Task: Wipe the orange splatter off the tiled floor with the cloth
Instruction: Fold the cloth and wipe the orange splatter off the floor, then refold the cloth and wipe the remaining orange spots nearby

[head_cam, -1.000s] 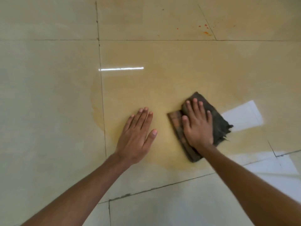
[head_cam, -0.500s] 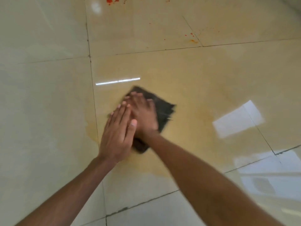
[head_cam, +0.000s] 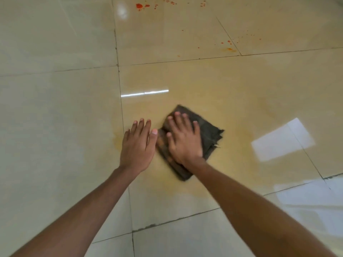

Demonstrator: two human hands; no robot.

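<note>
right hand (head_cam: 182,140): fingers spread, flat on dark folded cloth (head_cam: 207,135) | left hand (head_cam: 138,145): fingers together, flat on tiled floor (head_cam: 55,127) | orange splatter (head_cam: 142,6) far

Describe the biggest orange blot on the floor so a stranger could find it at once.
Start from the long grout line running away from the left hand toward the top of the view. Just right of it, near the top edge, sits the biggest orange blot. It is a solid bright patch, while the other orange marks farther right are only fine specks.
</note>
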